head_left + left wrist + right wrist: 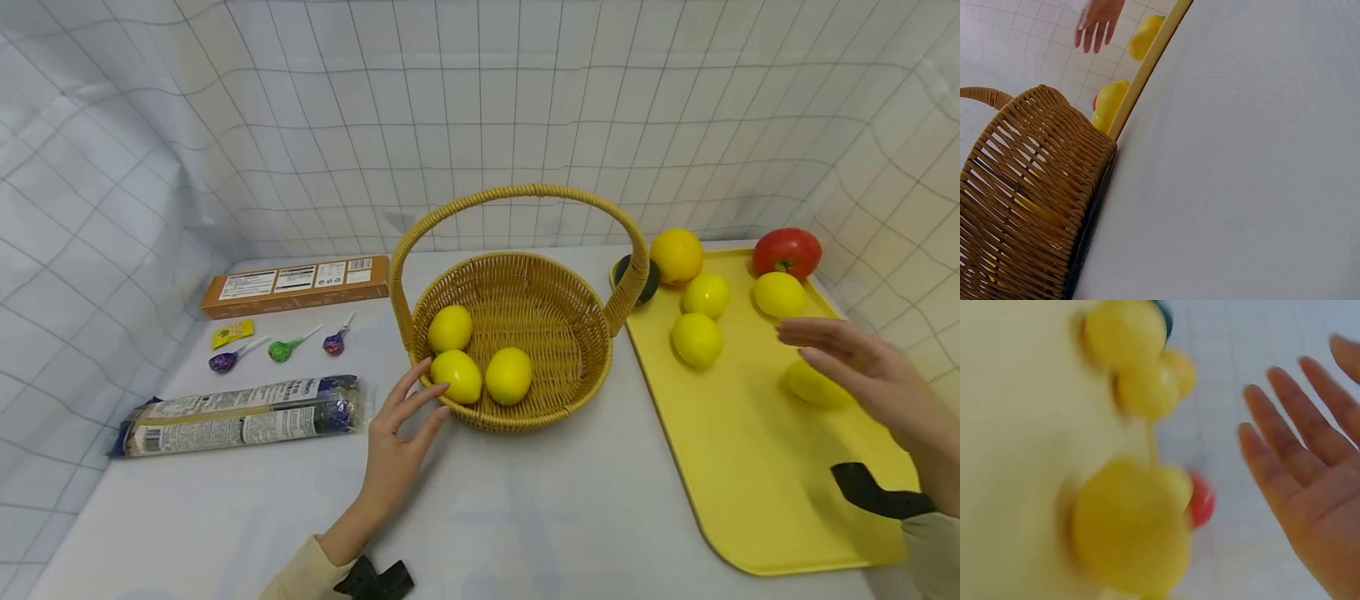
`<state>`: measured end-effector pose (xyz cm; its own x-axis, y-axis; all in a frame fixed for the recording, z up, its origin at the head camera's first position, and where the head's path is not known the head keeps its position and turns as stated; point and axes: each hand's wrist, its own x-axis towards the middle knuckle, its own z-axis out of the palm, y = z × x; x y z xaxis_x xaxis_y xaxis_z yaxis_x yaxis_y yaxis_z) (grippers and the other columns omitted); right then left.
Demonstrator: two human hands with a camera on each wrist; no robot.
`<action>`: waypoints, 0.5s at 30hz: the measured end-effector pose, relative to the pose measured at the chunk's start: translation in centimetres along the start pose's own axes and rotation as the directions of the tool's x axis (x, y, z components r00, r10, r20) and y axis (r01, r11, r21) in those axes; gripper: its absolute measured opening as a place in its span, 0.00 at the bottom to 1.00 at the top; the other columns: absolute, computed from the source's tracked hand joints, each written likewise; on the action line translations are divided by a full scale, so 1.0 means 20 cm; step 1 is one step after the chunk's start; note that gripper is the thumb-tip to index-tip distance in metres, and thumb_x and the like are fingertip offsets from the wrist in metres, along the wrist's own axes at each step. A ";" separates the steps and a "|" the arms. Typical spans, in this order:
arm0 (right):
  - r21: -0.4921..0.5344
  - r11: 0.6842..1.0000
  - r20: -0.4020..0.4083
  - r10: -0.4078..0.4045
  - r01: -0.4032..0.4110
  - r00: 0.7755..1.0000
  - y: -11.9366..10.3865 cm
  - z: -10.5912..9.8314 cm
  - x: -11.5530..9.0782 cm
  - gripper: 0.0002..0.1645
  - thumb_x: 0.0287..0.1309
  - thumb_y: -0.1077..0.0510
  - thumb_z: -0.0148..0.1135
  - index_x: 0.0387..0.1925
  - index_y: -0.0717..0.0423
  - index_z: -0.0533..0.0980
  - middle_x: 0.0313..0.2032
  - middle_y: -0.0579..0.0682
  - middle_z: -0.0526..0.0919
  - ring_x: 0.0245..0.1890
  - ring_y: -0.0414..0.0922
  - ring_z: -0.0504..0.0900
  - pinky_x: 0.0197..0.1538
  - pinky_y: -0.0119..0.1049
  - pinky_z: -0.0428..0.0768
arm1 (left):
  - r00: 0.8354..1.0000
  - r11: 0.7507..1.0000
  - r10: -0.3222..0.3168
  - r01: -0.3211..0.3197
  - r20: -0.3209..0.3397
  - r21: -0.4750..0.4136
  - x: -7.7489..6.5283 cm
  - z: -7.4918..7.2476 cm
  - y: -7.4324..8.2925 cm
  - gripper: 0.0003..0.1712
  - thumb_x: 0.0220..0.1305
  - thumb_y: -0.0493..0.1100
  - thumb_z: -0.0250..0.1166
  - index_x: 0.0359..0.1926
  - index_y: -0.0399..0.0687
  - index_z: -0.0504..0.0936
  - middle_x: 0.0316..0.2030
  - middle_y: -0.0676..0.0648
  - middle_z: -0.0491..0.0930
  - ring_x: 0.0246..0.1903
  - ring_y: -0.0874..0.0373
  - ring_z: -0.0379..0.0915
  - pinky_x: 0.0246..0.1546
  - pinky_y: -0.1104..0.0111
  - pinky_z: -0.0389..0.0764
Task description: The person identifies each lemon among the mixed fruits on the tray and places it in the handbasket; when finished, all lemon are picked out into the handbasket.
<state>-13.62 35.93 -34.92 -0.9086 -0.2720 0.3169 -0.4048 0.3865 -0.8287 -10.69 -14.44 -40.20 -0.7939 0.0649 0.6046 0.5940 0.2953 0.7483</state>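
Note:
A wicker basket [540, 325] with a tall handle stands in the middle, three lemons [508, 377] gathered at its left side. My left hand [399, 442] holds the basket's near-left rim, its fingers over the edge beside a lemon and its thumb lower at the rim; the left wrist view catches only the basket's side. Fingers extended and nothing held, my right hand [862, 379] is above the yellow tray [750, 467]. Below it a lemon [813, 386] lies partly hidden. More lemons [697, 340] rest farther back on the tray.
At the tray's back are an orange [677, 257], a dark green fruit [637, 282] behind the basket handle, and a red fruit [787, 252]. To the left lie a brown box [296, 286], a small yellow packet [232, 333], three lollipops [283, 350] and a long plastic-wrapped package [240, 417].

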 end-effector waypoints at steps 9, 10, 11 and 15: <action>-0.166 0.931 -0.165 0.300 -0.326 0.940 0.35 -0.18 -0.24 0.26 0.69 0.58 0.49 0.67 0.44 0.64 0.50 0.22 0.66 0.52 0.21 0.61 0.46 0.10 0.60 | 1.000 1.000 -0.012 0.012 0.008 -0.001 0.02 -0.01 0.09 0.18 0.51 0.20 0.64 0.46 0.28 0.80 0.58 0.30 0.67 0.61 0.38 0.58 0.57 0.46 0.61; -0.188 0.921 -0.114 0.323 -0.340 0.939 0.33 -0.16 -0.24 0.28 0.69 0.57 0.49 0.68 0.42 0.62 0.51 0.22 0.63 0.52 0.21 0.58 0.46 0.10 0.58 | 1.000 1.000 -0.012 0.012 0.007 -0.003 0.02 -0.01 0.09 0.18 0.51 0.20 0.64 0.46 0.28 0.80 0.58 0.30 0.67 0.61 0.38 0.58 0.57 0.46 0.61; -0.213 0.916 -0.075 0.333 -0.341 0.940 0.31 -0.14 -0.23 0.29 0.69 0.58 0.50 0.69 0.44 0.60 0.51 0.24 0.63 0.52 0.23 0.58 0.44 0.11 0.60 | 1.000 1.000 -0.011 0.011 0.006 -0.005 0.02 -0.01 0.08 0.18 0.51 0.20 0.64 0.46 0.28 0.80 0.58 0.30 0.67 0.61 0.38 0.58 0.57 0.45 0.61; -0.292 0.888 0.045 0.384 -0.355 0.922 0.23 -0.06 -0.19 0.32 0.67 0.56 0.53 0.70 0.51 0.57 0.57 0.44 0.63 0.47 0.30 0.60 0.38 0.17 0.64 | 1.000 1.000 -0.004 0.004 0.002 -0.008 0.02 -0.01 0.08 0.18 0.50 0.19 0.64 0.45 0.27 0.80 0.59 0.31 0.67 0.61 0.38 0.58 0.58 0.46 0.61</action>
<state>-12.11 39.75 -39.49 -0.9888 -0.1419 -0.0463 -0.0666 0.6969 -0.7141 -10.07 -14.02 -38.66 -0.7964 0.0660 0.6012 0.5921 0.2879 0.7527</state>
